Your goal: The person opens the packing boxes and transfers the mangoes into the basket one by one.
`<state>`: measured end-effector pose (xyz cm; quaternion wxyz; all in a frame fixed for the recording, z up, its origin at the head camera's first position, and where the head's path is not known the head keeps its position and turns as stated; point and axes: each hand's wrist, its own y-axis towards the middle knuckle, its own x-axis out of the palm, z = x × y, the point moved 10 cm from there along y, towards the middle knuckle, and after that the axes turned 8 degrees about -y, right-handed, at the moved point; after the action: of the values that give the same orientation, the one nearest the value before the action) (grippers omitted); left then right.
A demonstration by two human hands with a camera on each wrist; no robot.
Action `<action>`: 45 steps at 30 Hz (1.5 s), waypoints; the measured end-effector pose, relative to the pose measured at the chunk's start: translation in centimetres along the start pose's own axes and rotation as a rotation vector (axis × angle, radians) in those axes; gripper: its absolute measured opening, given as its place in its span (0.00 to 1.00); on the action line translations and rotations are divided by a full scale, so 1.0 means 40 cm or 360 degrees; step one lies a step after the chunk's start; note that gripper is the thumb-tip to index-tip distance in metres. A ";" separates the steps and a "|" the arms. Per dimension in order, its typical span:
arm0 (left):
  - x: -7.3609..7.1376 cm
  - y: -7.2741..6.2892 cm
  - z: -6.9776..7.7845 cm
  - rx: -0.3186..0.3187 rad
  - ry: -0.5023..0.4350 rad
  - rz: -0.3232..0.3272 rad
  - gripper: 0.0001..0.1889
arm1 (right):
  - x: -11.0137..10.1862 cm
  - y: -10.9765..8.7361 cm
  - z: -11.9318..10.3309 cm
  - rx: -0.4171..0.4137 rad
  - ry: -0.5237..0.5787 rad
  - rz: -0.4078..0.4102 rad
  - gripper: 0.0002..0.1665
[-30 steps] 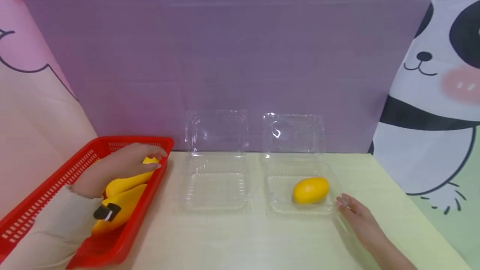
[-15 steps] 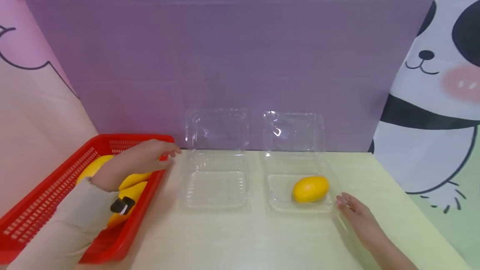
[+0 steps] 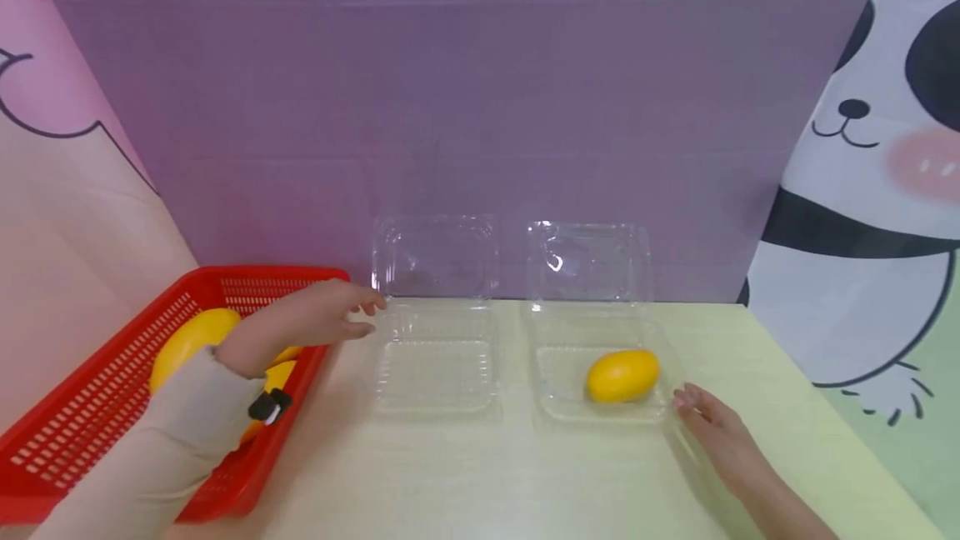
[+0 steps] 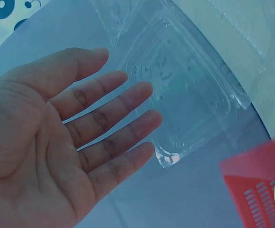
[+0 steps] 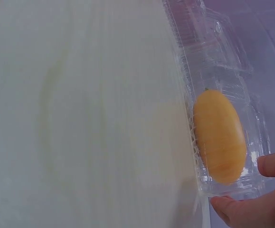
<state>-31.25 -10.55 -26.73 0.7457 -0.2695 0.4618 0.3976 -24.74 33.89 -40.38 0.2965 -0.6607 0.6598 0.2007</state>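
My left hand (image 3: pixel 318 312), palm facing inward and holding nothing, hovers past the right rim of a red basket (image 3: pixel 258 482). In the left wrist view its fingers (image 4: pixel 113 142) are spread and slightly bent, overlapping a clear plastic clamshell box (image 4: pixel 189 99). This left box (image 3: pixel 435 407) stands with its lid up. Inside the right clear box (image 3: pixel 558 411) lies a yellow oval fruit (image 3: pixel 622 376), with a small green stem end in the right wrist view. My right hand (image 3: pixel 720 436) rests at that box's right edge, thumb and finger apart at its corner.
Several yellow pieces of produce (image 3: pixel 191 340) lie in the basket, partly hidden by my left forearm. Both raised lids stand near the purple back wall (image 3: pixel 480 107). A panda-print cloth (image 3: pixel 847 298) borders the table (image 3: pixel 465 482) on the right.
My left hand has moved right, from over the basket's produce to beyond its rim beside the left box. My right hand and the fruit have stayed in place.
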 end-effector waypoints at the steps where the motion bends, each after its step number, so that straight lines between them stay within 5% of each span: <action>1: 0.003 0.003 0.004 -0.0002 0.0004 -0.0004 0.22 | 0.001 0.000 0.000 0.0003 0.0000 -0.0001 0.39; 11: 0.034 0.034 0.059 0.0140 0.0047 -0.0007 0.20 | 0.000 0.000 -0.004 -0.0012 -0.0003 0.0004 0.39; 31: 0.096 0.127 0.151 0.0090 0.0037 -0.0132 0.19 | -0.002 0.007 0.005 0.0050 0.0022 -0.0015 0.41; 38: 0.118 0.163 0.215 0.0230 0.0183 -0.0161 0.17 | -0.009 0.007 0.008 0.0026 0.0016 0.0003 0.40; 45: 0.147 0.181 0.248 0.0241 0.0228 -0.0200 0.17 | -0.003 0.007 0.004 -0.0022 0.0063 0.0014 0.38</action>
<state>-31.13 3.01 -28.04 0.7524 -0.2685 0.5248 0.2939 -25.00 34.08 -40.45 0.2779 -0.6637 0.6669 0.1934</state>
